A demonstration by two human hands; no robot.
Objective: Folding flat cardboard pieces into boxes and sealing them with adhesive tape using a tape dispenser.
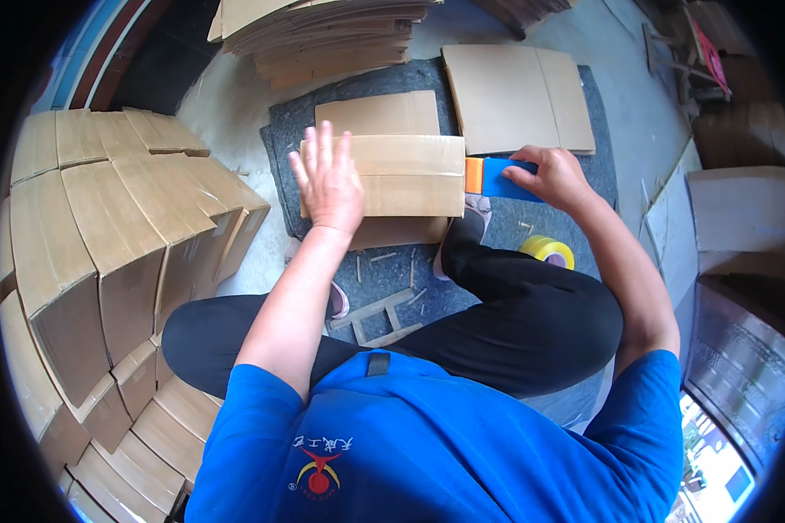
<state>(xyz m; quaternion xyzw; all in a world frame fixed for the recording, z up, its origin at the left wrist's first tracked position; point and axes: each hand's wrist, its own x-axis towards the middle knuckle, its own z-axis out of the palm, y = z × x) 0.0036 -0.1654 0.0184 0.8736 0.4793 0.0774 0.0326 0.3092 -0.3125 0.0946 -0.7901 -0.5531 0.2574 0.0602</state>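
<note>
While the person sat cross-legged on a dark grey felt mat (576, 105) on the floor, the left hand (330, 179) lay flat with fingers spread wide, pressing down the closed flaps of a brown folded cardboard box (401, 179) in front of the knees. The right hand (556, 177) had its fingers wrapped around a blue and orange handheld tape dispenser (493, 177), set against the box's right end. To do this well, judging by the pose, the flaps should be held tightly together and the dispenser drawn straight along the seam. A yellow roll of packing tape (548, 250) lay on the mat near the right knee. Rows of finished brown cardboard boxes (122, 227) stood to the left, a stack of flat cardboard sheets (323, 35) lay ahead, and one flattened carton (519, 96) rested just beyond the dispenser.
</note>
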